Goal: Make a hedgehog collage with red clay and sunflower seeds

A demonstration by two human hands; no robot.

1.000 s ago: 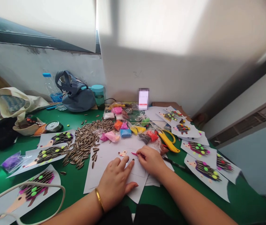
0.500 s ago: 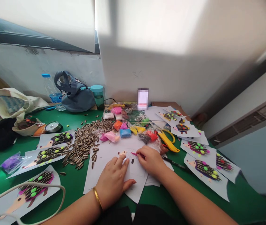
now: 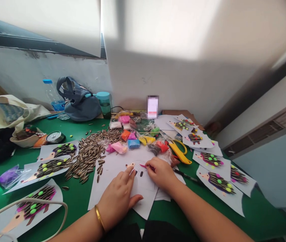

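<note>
My left hand [image 3: 117, 191] lies on a white sheet of paper [image 3: 110, 174] with its fingers stretched out, the fingertips close to a small peach hedgehog face [image 3: 130, 165]. Between thumb and fingers of my right hand [image 3: 160, 172] is a thin pink pointed piece [image 3: 143, 165]; whether it is a tool or clay I cannot tell. Its tip is over a dotted patch of the drawing beside the face. Two dark oval bits [image 3: 141, 173] show below it on the paper. Several sunflower seeds [image 3: 99, 169] sit along the sheet's left side.
A pile of sunflower seeds [image 3: 90, 154] lies to the left. Behind the paper are bags of coloured clay [image 3: 133, 144], a yellow cutter [image 3: 180, 153] and a propped phone [image 3: 153, 107]. Hedgehog pictures [image 3: 220, 183] lie at both sides. A white cable [image 3: 64, 215] loops at front left.
The view has shifted slightly. My left hand stays spread on the paper and my right hand keeps the pink piece at nearly the same spot.
</note>
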